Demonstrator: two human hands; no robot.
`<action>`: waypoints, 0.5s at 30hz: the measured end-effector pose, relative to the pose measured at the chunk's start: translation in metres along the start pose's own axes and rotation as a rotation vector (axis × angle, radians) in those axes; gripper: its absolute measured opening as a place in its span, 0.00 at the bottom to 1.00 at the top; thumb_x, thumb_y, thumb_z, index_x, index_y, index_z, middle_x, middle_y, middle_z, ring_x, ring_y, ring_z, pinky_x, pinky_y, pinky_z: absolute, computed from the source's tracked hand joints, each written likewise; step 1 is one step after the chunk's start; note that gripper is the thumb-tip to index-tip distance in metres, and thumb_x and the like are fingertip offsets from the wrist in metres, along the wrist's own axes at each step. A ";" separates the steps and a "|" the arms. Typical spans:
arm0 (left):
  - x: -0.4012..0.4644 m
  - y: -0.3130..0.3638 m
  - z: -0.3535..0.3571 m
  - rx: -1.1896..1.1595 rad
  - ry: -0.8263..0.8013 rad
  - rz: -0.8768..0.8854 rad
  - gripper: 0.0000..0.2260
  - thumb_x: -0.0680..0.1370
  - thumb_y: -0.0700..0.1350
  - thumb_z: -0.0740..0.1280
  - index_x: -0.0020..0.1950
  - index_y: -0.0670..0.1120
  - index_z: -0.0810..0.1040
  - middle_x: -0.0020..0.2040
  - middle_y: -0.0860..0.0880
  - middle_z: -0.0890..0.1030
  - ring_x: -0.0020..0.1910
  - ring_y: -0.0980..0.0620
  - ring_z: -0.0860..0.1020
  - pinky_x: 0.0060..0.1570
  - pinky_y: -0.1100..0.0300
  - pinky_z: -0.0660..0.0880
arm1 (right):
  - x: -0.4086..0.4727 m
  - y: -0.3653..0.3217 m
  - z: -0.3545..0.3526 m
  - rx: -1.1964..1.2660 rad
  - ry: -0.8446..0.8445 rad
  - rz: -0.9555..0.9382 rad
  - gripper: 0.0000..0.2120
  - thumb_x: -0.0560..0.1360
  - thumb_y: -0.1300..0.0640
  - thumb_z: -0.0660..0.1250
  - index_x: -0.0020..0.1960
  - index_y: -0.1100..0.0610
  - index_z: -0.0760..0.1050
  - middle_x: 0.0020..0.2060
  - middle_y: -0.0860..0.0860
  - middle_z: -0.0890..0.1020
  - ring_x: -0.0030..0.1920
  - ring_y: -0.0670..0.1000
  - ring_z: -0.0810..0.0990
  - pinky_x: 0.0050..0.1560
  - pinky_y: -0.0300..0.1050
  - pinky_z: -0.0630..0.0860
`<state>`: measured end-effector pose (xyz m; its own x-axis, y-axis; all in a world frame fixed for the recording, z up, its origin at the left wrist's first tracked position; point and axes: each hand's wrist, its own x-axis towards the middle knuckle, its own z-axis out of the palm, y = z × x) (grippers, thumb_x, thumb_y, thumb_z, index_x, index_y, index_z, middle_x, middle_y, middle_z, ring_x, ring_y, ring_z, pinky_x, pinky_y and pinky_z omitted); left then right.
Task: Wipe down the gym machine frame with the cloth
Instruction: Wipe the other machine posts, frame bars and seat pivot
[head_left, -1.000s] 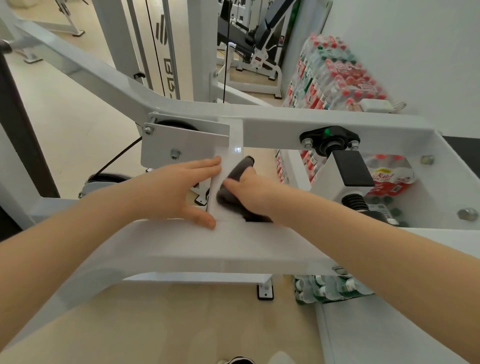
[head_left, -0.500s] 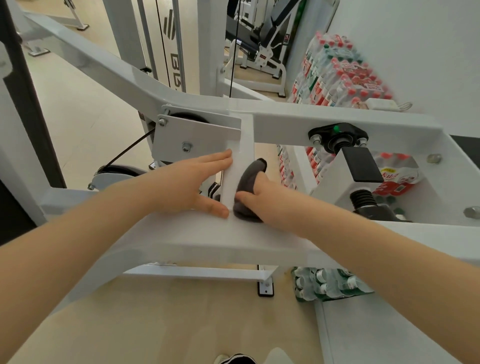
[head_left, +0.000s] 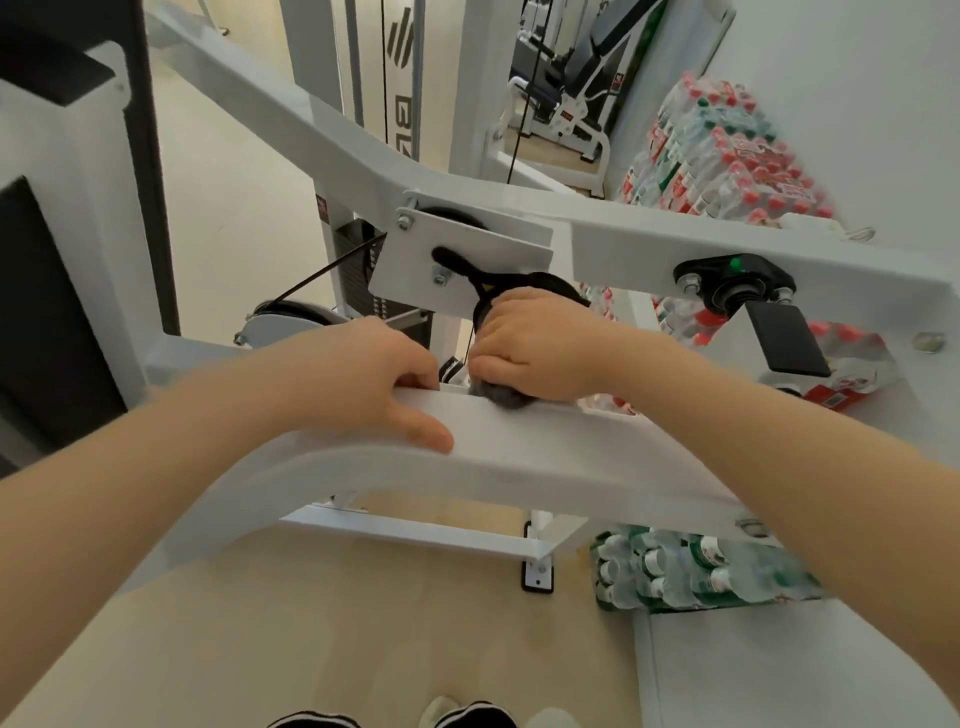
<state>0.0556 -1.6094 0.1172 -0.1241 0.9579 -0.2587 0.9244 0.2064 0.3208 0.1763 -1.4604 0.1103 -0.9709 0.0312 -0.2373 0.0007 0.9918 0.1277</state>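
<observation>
1. Left hand (head_left: 363, 384) grips the near white bar of the gym machine frame (head_left: 545, 457): fingers curled over its far edge, thumb flat on the near face.
2. Right hand (head_left: 540, 343) is closed around the dark cloth (head_left: 501, 397), fingers wrapped over it.
3. Cloth sits bunched under the right hand, touching the bar's far edge, just right of the left hand.
4. Packs of water bottles (head_left: 727, 166) are stacked by the wall beyond the frame.

Bottled-water packs (head_left: 727, 166) stacked by wall; more (head_left: 691, 577) on floor.
</observation>
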 end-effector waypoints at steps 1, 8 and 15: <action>-0.001 -0.001 0.001 -0.013 0.012 -0.006 0.17 0.66 0.63 0.69 0.47 0.54 0.78 0.35 0.57 0.75 0.37 0.61 0.72 0.36 0.64 0.68 | 0.009 -0.001 -0.003 -0.075 -0.053 0.027 0.24 0.78 0.47 0.43 0.45 0.55 0.76 0.47 0.49 0.82 0.49 0.52 0.73 0.64 0.46 0.61; -0.005 -0.001 0.003 0.021 0.043 0.015 0.19 0.67 0.64 0.67 0.48 0.52 0.77 0.36 0.56 0.75 0.38 0.59 0.71 0.40 0.60 0.70 | -0.023 0.002 -0.003 0.164 0.035 -0.049 0.26 0.77 0.44 0.43 0.52 0.52 0.78 0.53 0.47 0.80 0.59 0.51 0.71 0.66 0.39 0.54; -0.006 0.002 0.001 0.031 0.039 0.022 0.19 0.67 0.64 0.67 0.48 0.52 0.78 0.37 0.54 0.76 0.39 0.58 0.73 0.39 0.62 0.69 | -0.041 0.008 0.014 0.342 0.165 -0.027 0.25 0.79 0.46 0.46 0.68 0.54 0.70 0.68 0.47 0.71 0.72 0.45 0.58 0.71 0.32 0.44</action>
<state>0.0583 -1.6153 0.1189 -0.1171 0.9695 -0.2155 0.9376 0.1794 0.2978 0.2197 -1.4518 0.1075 -0.9972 0.0121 -0.0740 0.0276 0.9770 -0.2115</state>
